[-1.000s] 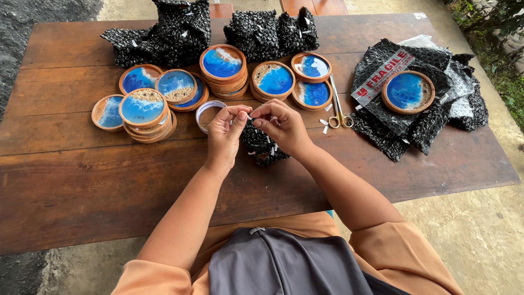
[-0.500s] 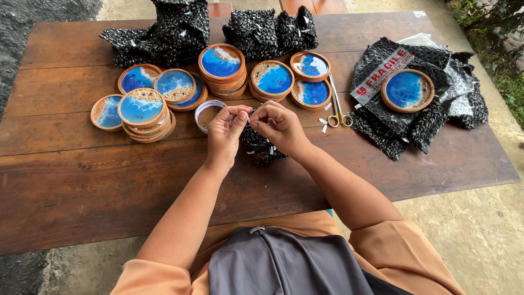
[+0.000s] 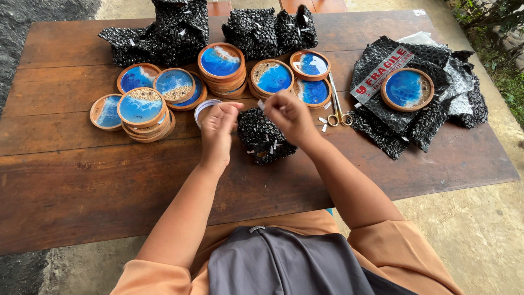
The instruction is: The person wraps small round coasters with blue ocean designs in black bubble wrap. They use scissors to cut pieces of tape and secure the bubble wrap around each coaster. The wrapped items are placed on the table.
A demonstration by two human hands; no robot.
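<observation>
Bubble-wrapped bundle [image 3: 266,136] mid-table, left hand [image 3: 219,131] beside, right hand [image 3: 289,113] above

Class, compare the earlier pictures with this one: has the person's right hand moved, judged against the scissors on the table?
Yes. The right hand has drawn slightly to the right, toward the scissors, opening a gap from the left hand above the black bubble-wrap bundle.

Orange sleeves, perhaps grey apron.
</observation>
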